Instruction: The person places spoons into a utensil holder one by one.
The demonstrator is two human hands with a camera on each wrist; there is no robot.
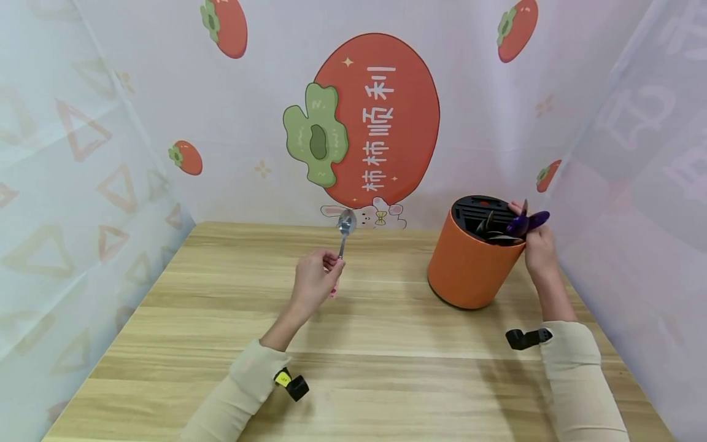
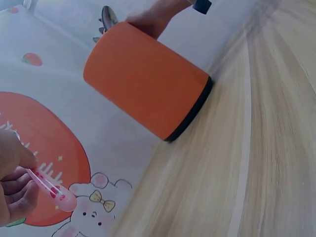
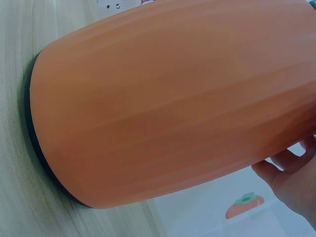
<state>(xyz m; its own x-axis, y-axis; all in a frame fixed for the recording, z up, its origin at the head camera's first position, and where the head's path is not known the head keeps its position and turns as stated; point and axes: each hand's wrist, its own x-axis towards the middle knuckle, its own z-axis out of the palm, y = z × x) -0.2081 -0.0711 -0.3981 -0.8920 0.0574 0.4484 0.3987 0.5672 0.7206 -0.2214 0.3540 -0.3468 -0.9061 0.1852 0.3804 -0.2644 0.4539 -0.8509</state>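
Observation:
In the head view my left hand [image 1: 317, 277] pinches a spoon [image 1: 346, 224] by its handle, with the metal bowl pointing up and away. The handle's pink, red-spotted end [image 2: 59, 195] sticks out below the fingers in the left wrist view. An orange utensil holder [image 1: 469, 264] with a black slotted top stands at the right. My right hand [image 1: 541, 248] grips its right side near the rim; some fingers are hidden behind it. A purple utensil [image 1: 536, 220] and several metal ones [image 1: 499, 237] poke out of the top, beside that hand.
The wood-grain table [image 1: 381, 393] runs back to a pale cloth backdrop [image 1: 265, 73] printed with persimmons and a rabbit. Cloth walls also close off the left and right sides. A small black camera sits on each wrist.

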